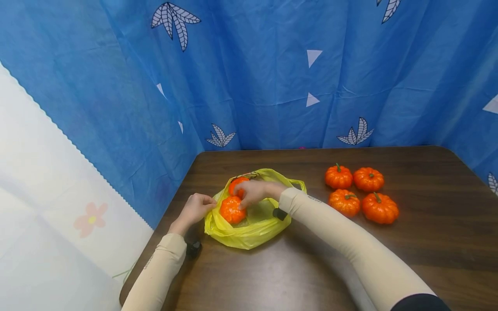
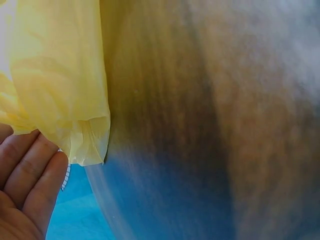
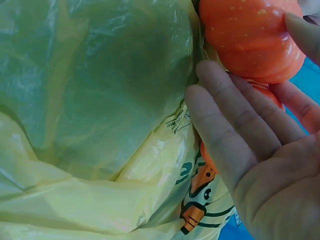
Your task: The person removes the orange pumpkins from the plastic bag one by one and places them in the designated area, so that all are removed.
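Note:
A yellow plastic bag lies spread with its mouth up. Two small orange pumpkins sit at its left side, a near pumpkin and a far pumpkin partly hidden by fingers. My left hand pinches the bag's left rim between thumb and fingertips; the left wrist view shows curled fingers under the yellow plastic. Reaching across from the right, my right hand is inside the bag mouth. Its thumb and fingers hold the near pumpkin, thumb on one side, fingers along the other.
Right of the bag, several more orange pumpkins stand grouped on the dark wooden table. Behind the table's far edge hangs a blue curtain with leaf prints. A white cloth with a flower hangs at the left edge.

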`<state>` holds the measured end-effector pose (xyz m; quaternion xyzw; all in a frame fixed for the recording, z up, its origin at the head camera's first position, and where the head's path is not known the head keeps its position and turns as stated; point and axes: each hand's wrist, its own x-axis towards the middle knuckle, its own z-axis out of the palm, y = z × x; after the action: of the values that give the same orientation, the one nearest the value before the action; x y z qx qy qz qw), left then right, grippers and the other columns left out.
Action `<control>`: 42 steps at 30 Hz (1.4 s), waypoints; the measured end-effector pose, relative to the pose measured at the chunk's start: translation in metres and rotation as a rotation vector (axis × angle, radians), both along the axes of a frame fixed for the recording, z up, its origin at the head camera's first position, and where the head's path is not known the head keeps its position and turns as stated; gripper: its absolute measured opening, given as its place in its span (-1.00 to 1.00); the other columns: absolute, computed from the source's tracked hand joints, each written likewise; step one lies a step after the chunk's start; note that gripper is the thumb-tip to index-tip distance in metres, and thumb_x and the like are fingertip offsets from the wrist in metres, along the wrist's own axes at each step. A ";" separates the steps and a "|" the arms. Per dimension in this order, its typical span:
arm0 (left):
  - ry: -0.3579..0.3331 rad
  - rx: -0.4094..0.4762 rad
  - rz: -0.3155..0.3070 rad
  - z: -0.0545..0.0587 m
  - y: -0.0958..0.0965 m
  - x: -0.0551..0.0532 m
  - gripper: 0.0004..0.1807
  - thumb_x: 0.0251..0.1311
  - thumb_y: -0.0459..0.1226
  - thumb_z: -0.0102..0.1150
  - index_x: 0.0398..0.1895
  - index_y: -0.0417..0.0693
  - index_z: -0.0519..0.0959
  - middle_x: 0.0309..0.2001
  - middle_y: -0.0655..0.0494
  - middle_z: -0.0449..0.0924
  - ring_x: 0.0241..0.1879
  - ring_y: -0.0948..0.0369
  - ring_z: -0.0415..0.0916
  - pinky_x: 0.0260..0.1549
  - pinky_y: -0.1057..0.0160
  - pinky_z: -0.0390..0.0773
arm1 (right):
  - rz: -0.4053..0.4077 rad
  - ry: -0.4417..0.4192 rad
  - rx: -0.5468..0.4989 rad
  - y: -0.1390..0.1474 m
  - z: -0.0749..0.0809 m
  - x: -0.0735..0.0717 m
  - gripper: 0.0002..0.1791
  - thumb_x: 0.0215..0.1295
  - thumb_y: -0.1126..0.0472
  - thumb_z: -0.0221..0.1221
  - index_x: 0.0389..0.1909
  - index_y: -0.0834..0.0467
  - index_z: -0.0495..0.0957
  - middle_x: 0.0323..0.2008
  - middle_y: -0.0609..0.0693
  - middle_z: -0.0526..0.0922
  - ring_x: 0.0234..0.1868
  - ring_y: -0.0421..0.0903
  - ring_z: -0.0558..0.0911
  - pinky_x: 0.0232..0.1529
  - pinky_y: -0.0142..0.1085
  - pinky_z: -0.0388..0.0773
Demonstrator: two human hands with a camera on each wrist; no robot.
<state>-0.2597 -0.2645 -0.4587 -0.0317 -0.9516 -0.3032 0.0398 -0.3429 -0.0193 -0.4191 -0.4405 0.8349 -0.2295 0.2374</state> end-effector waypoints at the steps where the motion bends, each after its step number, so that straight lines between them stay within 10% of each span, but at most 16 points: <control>1: 0.001 -0.002 0.000 0.000 0.000 0.000 -0.89 0.21 -0.34 0.32 -0.28 -0.20 0.77 -0.27 -0.03 0.78 -0.32 0.16 0.62 -0.23 0.17 0.70 | -0.002 -0.007 0.000 0.000 0.000 0.000 -0.42 0.26 0.13 0.34 0.28 0.14 0.46 0.17 0.06 0.57 0.02 -0.06 0.52 0.20 -0.18 0.50; 12: 0.005 -0.004 -0.006 0.001 0.000 0.002 -0.89 0.21 -0.35 0.31 -0.28 -0.20 0.78 -0.25 -0.04 0.78 -0.23 0.10 0.67 -0.16 0.11 0.71 | -0.038 -0.195 -0.028 -0.001 -0.002 0.003 -0.35 0.21 0.22 0.39 0.31 0.22 0.41 0.00 0.12 0.61 -0.28 -0.12 0.60 -0.24 -0.36 0.65; 42: 0.006 0.016 -0.010 0.000 -0.003 0.001 -0.89 0.20 -0.35 0.32 -0.29 -0.20 0.77 -0.25 -0.05 0.78 -0.23 0.09 0.67 -0.17 0.10 0.71 | -0.072 -0.334 -0.083 0.007 -0.009 0.000 -0.40 0.16 0.34 0.37 0.24 0.22 0.43 0.13 0.22 0.55 -0.08 -0.04 0.60 -0.16 -0.25 0.70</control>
<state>-0.2586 -0.2671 -0.4589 -0.0371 -0.9488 -0.3109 0.0414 -0.3424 -0.0121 -0.4279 -0.3752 0.7890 -0.3420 0.3460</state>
